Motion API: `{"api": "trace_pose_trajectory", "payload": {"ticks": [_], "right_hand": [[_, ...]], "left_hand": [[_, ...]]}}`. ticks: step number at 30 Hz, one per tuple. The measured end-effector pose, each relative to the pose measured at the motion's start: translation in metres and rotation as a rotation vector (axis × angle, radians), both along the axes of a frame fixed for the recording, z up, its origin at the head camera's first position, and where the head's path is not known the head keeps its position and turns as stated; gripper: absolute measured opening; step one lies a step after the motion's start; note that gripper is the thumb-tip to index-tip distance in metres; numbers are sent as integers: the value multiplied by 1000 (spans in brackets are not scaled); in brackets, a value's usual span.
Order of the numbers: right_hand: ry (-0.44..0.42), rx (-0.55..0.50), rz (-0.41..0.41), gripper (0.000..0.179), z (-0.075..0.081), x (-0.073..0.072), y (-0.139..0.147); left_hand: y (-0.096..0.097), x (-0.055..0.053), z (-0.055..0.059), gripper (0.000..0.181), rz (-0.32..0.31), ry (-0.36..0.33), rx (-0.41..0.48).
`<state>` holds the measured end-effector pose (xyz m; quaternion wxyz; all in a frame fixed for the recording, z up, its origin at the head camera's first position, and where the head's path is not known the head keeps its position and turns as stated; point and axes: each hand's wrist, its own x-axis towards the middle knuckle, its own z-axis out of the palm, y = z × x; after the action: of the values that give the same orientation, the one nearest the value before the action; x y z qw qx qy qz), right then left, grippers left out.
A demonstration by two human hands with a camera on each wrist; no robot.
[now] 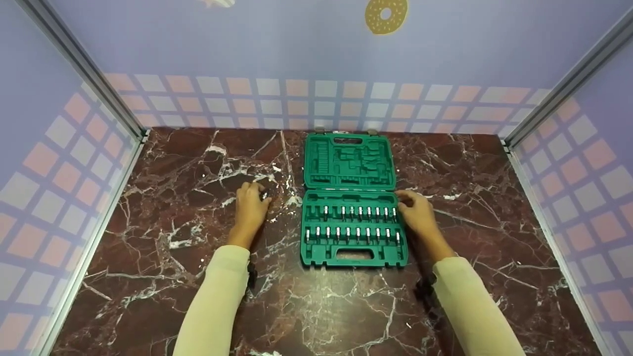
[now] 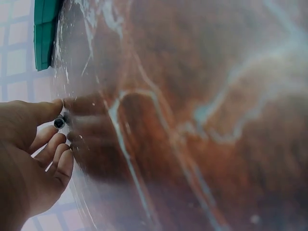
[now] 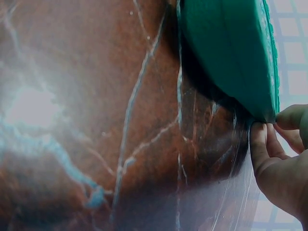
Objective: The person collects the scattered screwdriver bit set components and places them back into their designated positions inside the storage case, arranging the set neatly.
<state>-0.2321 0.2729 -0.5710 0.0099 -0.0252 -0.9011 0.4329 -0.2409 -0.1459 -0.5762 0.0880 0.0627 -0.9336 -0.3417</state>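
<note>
A green plastic tool case [image 1: 319,254] lies open and flat on the dark red marbled surface, its molded lid [image 1: 321,141] folded back. Two rows of silver-and-black socket bits [image 1: 347,233] stand in its lower half, with a gap towards the left of the upper row. To the left of the case, my left hand [image 1: 250,207] pinches a small metal socket bit [image 2: 59,123] between thumb and fingers, its hollow round end showing in the left wrist view. My right hand [image 1: 419,215] grips the case's right edge near the hinge, thumb and fingertips meeting at its corner in the right wrist view.
Purple panels with a checkered band [image 1: 325,89] close off the back and both sides. Metal posts [image 1: 99,79] stand at the back corners. Marbled tabletop [image 1: 494,277] extends on both sides of the case.
</note>
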Motion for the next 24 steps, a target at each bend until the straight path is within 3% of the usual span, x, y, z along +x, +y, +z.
{"api": "trace_pose_trajectory", "payload": {"ticks": [9, 17, 24], "right_hand": [[7, 8, 1, 34, 1, 1, 0], [16, 10, 3, 33, 1, 1, -1], [7, 14, -11, 35, 0, 0, 0]], "left_hand": [[2, 1, 3, 12, -7, 48, -5], [9, 4, 13, 11, 1, 88, 125], [22, 8, 23, 11, -80, 115, 227]]}}
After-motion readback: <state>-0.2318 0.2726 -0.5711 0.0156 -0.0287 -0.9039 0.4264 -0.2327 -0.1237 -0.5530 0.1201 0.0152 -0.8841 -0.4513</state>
